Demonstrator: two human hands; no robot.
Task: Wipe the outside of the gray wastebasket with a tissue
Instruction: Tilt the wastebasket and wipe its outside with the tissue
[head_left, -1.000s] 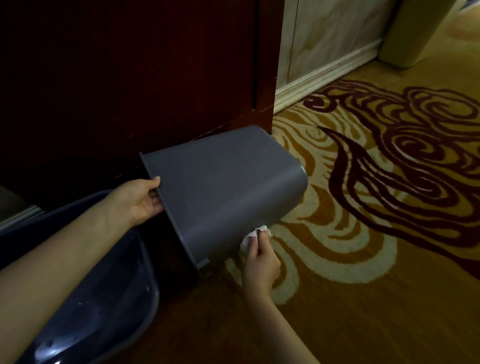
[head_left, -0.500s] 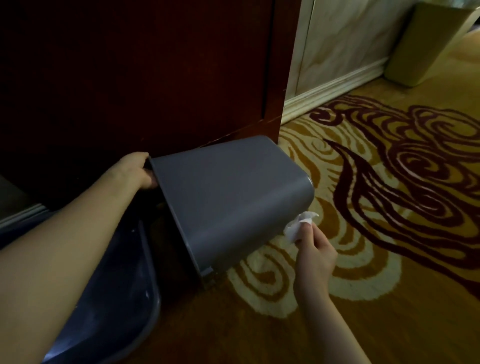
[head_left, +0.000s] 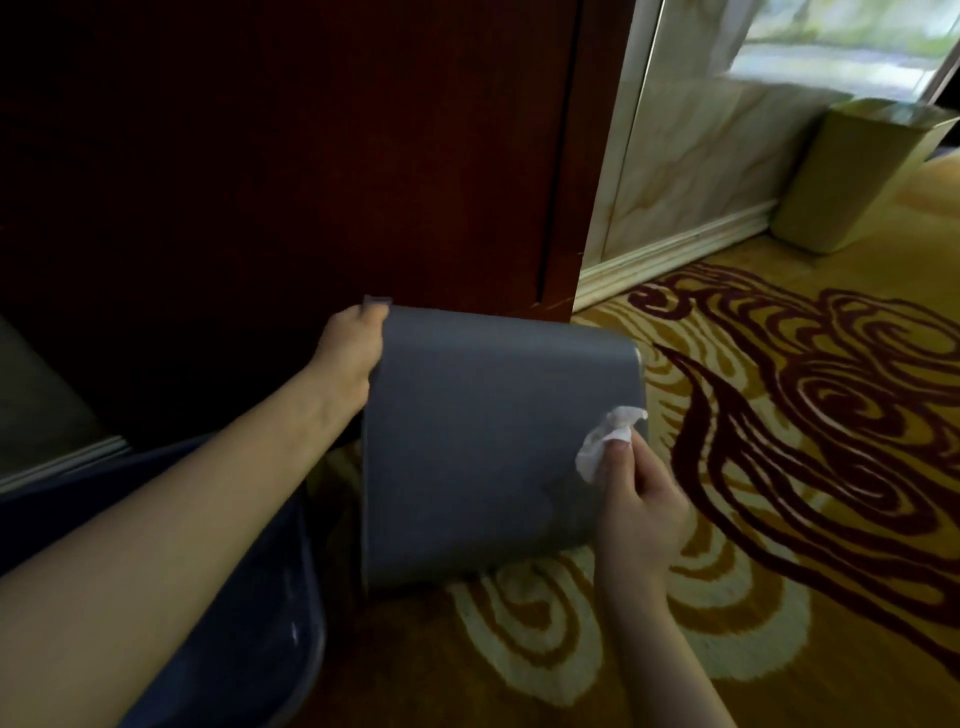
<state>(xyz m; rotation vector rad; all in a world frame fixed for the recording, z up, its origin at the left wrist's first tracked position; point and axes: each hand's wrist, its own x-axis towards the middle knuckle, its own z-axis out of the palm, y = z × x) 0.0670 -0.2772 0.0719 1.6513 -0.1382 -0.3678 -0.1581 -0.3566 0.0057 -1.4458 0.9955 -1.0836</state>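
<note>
The gray wastebasket (head_left: 478, 441) lies tipped on its side over the patterned carpet, its base pointing right and its open rim to the left. My left hand (head_left: 350, 353) grips the rim at the upper left corner. My right hand (head_left: 636, 504) pinches a crumpled white tissue (head_left: 605, 436) and presses it against the basket's outer wall near the base end. The basket's inside is hidden from view.
A dark red wooden cabinet (head_left: 291, 156) stands right behind the basket. A dark blue plastic bin (head_left: 249, 623) sits at the lower left under my left forearm. A yellowish bin (head_left: 862, 182) stands by the marble wall at the far right. Swirl-patterned carpet (head_left: 805, 415) spreads to the right.
The basket has been rotated and lifted, its upper side now facing me. My right hand moved the tissue from the lower edge up onto the side near the base. My left hand kept its grip on the rim.
</note>
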